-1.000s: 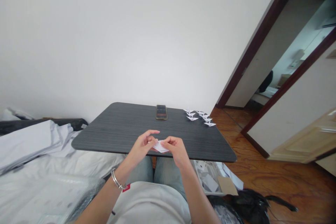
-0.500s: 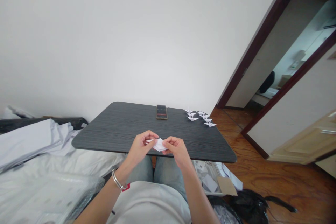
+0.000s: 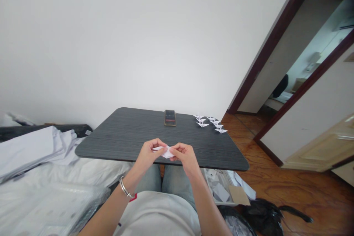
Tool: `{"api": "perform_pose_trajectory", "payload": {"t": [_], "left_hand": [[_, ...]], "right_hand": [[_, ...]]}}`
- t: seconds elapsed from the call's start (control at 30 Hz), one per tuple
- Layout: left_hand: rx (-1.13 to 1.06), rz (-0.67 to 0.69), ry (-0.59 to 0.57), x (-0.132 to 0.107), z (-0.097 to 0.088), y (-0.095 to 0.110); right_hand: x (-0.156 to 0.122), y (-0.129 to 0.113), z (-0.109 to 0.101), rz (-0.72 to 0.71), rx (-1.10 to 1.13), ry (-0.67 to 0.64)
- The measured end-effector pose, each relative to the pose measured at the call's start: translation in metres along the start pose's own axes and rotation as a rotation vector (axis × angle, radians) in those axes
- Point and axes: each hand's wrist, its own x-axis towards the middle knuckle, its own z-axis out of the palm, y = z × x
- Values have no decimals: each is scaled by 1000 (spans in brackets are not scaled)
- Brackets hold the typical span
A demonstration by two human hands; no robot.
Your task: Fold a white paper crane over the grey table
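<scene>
White folded paper [image 3: 165, 152], narrower than a moment ago, pinched between the left hand [image 3: 148, 156] and right hand [image 3: 186, 156], both nearly closed, fingers curled on it, above the dark grey tabletop [image 3: 116, 132], near its front edge.

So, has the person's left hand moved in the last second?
Yes: against the dark table, the left hand has curled toward its near edge, over the white paper.

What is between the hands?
Folded white paper sits between the left hand and right hand. The hands cover much of it, so its hidden folds cannot be seen.
</scene>
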Motion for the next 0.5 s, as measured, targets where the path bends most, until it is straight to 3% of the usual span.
{"api": "perform_pose_trajectory", "payload": {"t": [0.17, 0.5], "left_hand": [[53, 42, 67, 1, -1, -1], [195, 134, 99, -1, -2, 0]], "right_hand": [[0, 0, -3, 78, 60, -23], [2, 0, -6, 71, 122, -27]]}}
